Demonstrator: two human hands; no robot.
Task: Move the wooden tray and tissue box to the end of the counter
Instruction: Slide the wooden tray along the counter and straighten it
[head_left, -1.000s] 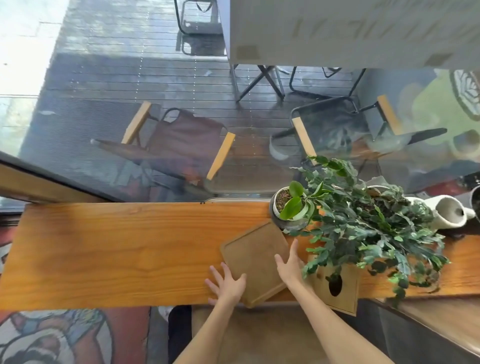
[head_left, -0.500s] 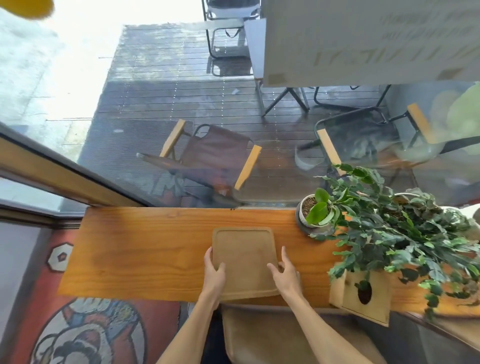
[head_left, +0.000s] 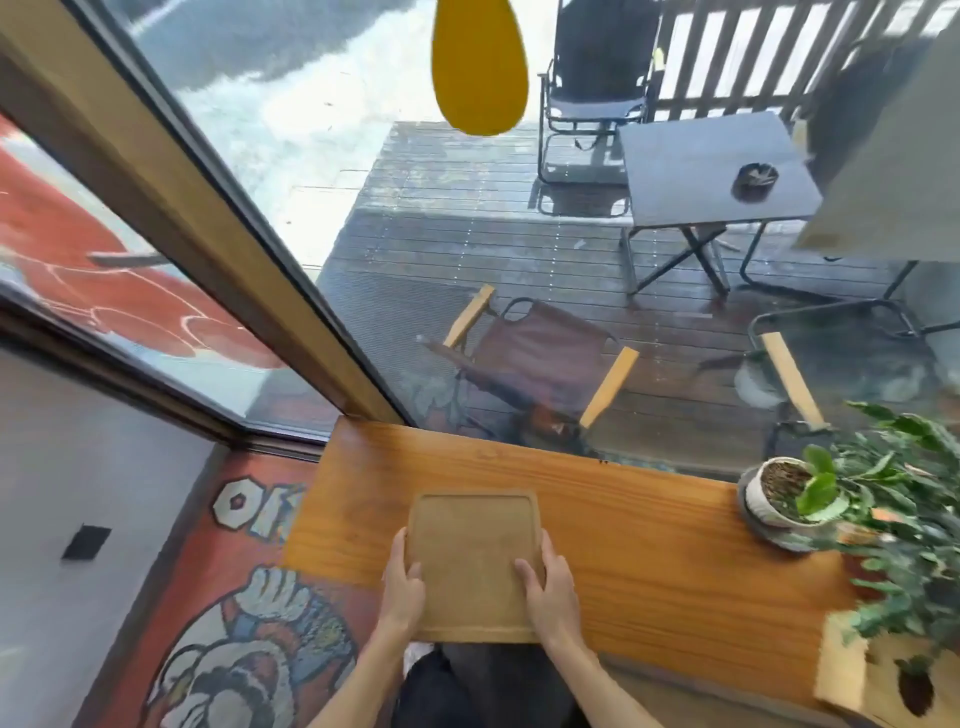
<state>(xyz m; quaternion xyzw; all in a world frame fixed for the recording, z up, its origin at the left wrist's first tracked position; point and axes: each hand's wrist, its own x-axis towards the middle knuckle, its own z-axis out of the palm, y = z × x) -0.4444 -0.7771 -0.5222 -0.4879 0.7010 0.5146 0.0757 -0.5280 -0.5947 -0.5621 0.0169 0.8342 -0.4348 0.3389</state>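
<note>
While both bare hands grip it, the wooden tray (head_left: 470, 561) lies flat on the counter (head_left: 649, 545) near its left end, its near edge hanging just past the counter's front edge. The left hand (head_left: 404, 590) clasps the tray's left side and the right hand (head_left: 549, 590) its right side, thumbs on top. Well to the right, the wooden tissue box (head_left: 878, 670) sits under a leafy plant (head_left: 904, 525), beside a small white pot (head_left: 779, 491).

The leafy plant (head_left: 904, 525) and wooden tissue box (head_left: 878, 670) are cut off by the right edge.
</note>
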